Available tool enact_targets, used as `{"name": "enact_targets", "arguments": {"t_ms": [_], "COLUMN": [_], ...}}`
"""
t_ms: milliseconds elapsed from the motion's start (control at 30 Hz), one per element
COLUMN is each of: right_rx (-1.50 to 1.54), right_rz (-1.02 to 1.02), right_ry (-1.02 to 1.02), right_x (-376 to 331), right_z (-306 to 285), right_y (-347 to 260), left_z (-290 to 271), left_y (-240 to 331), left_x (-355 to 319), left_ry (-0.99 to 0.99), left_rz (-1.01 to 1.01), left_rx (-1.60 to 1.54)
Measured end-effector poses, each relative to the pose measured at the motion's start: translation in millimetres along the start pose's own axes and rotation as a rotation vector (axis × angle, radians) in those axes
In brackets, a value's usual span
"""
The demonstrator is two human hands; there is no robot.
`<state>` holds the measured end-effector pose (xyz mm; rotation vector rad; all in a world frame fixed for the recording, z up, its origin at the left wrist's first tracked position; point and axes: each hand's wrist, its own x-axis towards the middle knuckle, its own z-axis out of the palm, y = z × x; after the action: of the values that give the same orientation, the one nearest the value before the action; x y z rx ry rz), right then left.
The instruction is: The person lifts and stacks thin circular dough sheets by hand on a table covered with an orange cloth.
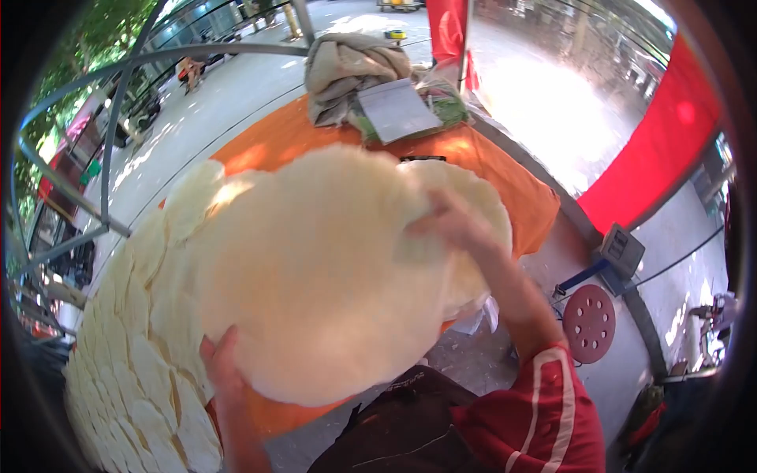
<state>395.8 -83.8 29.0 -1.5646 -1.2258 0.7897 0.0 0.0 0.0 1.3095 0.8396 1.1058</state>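
Big pale sheet (331,276) spans middle of orange cloth (512,181), toward near edge. Left hand (224,361) part-open at sheet's near-left rim, grip unclear. Right hand (448,221) blurred, fingers half-bent over sheet's right side; can't tell if holding. Overlapping sheets (130,370) line cloth's left edge.

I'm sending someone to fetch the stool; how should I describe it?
From the orange cloth, look right to a device with a blue post. The stool is just this side of it: round, dark red and pierced with holes, unlike that angular neighbour.
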Motion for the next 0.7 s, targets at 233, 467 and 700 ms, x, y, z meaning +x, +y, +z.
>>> {"name": "enact_targets", "arguments": {"t_ms": [233, 467, 700], "right_rx": [0.335, 0.029, 0.343], "right_rz": [0.217, 0.623, 0.204], "right_ry": [-0.096, 0.037, 0.291], "right_x": [60.5, 67.2, 6.4], "right_z": [-154.3, -149.8, -130.3], "right_y": [86.9, 280.3, 255.4], "left_z": [168.8, 197.1, 159.0], "left_y": [-76.2, -174.4, -201.2], "left_x": [41.1, 12.9, 36.8], "left_ry": [0.071, 0.055, 0.051], "left_rz": [-0.393, -0.655, -0.166], "left_rx": [-0.232, -0.025, 0.476]}}
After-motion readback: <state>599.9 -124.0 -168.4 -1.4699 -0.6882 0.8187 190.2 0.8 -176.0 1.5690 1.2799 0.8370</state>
